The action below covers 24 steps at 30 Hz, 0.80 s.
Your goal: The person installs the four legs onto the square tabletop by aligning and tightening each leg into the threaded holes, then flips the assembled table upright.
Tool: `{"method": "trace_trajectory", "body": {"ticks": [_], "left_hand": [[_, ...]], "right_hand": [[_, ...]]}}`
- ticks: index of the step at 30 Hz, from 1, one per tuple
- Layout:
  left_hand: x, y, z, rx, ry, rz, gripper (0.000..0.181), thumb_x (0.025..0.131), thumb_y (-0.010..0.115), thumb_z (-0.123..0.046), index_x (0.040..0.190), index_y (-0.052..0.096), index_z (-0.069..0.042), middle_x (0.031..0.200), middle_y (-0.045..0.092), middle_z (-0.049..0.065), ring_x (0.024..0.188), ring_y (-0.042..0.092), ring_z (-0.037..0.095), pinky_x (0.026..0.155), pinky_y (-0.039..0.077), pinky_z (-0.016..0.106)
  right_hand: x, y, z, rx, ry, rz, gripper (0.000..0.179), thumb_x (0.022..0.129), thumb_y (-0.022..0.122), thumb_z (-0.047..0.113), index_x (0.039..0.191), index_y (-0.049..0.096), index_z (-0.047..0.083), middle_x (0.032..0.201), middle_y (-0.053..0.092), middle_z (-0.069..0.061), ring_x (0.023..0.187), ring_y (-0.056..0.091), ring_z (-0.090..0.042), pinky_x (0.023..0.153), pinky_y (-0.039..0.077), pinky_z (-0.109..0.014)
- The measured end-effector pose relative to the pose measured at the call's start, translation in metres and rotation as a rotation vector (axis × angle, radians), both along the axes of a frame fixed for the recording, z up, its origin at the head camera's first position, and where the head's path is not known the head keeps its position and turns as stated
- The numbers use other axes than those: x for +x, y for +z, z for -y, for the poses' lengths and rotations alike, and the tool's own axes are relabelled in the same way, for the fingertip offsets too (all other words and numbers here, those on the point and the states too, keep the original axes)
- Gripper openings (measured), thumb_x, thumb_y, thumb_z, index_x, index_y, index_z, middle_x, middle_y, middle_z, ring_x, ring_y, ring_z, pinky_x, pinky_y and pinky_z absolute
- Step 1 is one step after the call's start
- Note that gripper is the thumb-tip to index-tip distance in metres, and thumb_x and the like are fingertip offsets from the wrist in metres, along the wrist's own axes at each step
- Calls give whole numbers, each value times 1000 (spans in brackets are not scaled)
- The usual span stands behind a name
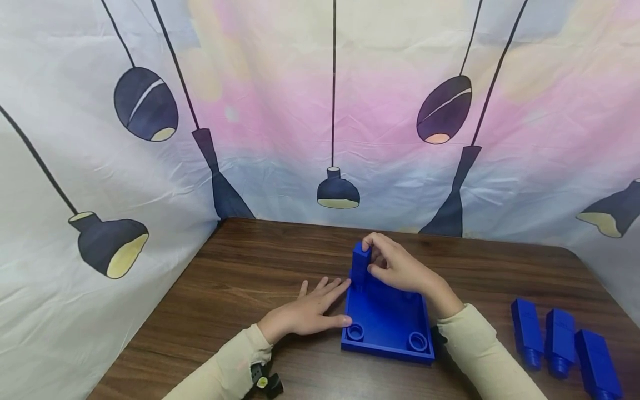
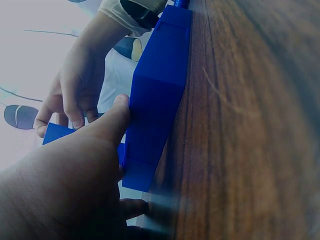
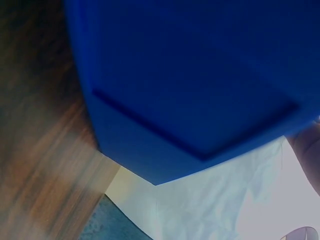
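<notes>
A dark wood-grained table (image 1: 240, 261) fills the lower part of the head view, its grain streaked and faintly glossy. Behind it, a wrinkled cloth (image 1: 280, 111) washed in pink, cream and pale blue covers the upper frame (navy hanging lamps (image 1: 338, 191) are printed all over it). Low and right of centre sits a shallow blue tray (image 1: 387, 316), ring sockets (image 1: 417, 341) in its lower corners. At its upper-left corner a blue post (image 1: 359, 268) stands upright, pinched near the top by the bent fingers and thumb of the right hand (image 1: 397, 265). The left hand (image 1: 312, 312) holds nothing, its fingers straight and spread, touching the tray's left edge. Three more blue posts (image 1: 560, 336) lie at lower right.
</notes>
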State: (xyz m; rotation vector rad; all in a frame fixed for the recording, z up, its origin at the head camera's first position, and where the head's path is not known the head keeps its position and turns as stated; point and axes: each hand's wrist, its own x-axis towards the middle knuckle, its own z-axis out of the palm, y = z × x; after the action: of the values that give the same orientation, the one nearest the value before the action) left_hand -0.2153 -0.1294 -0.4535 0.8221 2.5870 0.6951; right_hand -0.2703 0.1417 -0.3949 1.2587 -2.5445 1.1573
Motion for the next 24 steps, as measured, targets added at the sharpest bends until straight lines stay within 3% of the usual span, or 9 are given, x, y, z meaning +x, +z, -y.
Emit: {"method": "trace_trajectory", "body": {"ticks": [24], "left_hand": [[1, 0, -2, 1, 10, 11, 86, 102, 45, -73, 171, 13, -33, 176, 16, 7, 162, 2, 36, 120, -7, 73]], "right_hand": [[0, 1, -1, 55, 14, 48, 37, 97, 66, -5, 124, 50, 14, 114, 64, -5, 88, 64, -15, 71, 56, -32]]}}
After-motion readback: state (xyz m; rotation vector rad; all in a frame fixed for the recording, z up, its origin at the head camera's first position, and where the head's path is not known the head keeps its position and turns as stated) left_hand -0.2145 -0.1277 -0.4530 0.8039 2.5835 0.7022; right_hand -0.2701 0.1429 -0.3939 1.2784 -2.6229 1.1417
